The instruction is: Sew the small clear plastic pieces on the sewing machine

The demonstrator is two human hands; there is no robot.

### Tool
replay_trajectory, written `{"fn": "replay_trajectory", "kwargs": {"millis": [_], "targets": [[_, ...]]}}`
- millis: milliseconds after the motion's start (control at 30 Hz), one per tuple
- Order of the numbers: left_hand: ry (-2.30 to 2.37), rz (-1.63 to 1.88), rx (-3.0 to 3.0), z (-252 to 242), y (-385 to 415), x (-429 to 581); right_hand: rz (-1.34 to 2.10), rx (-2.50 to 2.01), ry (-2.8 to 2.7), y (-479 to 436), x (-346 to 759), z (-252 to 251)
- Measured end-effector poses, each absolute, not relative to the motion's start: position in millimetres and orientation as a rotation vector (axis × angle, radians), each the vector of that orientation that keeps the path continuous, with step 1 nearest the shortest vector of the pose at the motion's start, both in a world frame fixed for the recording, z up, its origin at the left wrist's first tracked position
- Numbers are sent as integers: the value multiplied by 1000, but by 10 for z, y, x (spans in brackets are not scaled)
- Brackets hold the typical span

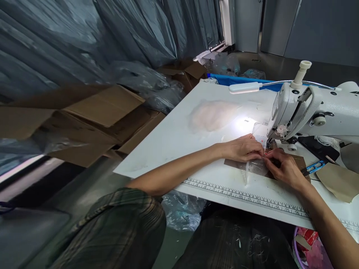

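My left hand (243,148) lies on the white sewing table (179,138), its fingertips pinched on a small pinkish piece just in front of the needle of the white sewing machine (314,112). My right hand (283,166) meets it from the right, fingers curled and pinched on the same small piece. Both hands rest over a clear plastic sheet (254,167) and a brown card (232,163). What the piece is stays too small to name.
A pale fluffy heap (213,115) lies further back on the table under the machine's lamp (245,87). Blue snips (314,168) and tan fabric (339,181) sit at the right. Open cardboard boxes (92,119) and plastic bags fill the floor at left. A printed ruler (252,200) runs along the table's near edge.
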State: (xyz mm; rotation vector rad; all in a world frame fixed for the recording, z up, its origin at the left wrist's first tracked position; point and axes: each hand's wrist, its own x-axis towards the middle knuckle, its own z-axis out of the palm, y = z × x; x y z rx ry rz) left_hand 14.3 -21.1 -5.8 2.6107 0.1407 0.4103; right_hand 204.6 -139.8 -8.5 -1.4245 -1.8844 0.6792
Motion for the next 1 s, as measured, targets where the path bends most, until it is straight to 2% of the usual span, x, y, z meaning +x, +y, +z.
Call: {"fn": "replay_trajectory", "kwargs": {"millis": [200,267,367,500,633,833,933,1000], "targets": [[520,262,2008,122,-232,-145,1422,-1572,-1516,-1464,1985,-36],[597,207,1980,208,-198,-195,1486,-1590,-1477,-1462,1928,-7],[655,153,2280,307,-83,-90,1210,-1730,-1710,-1426,1836,52],[669,-73,2678,308,190,338,506,-2084,-1918,-1379,1770,67],[689,-28,2876,249,470,687,72,-2043,-1996,-1381,1804,-49],[624,436,3024,144,413,459,47,-1974,-2079,-1392,1889,-156],[260,653,2973,42,138,177,29,-1949,-2125,-1395,1895,-160],[-57,664,2912,-35,-55,39,11,-1912,-2172,-1401,1899,-167]]}}
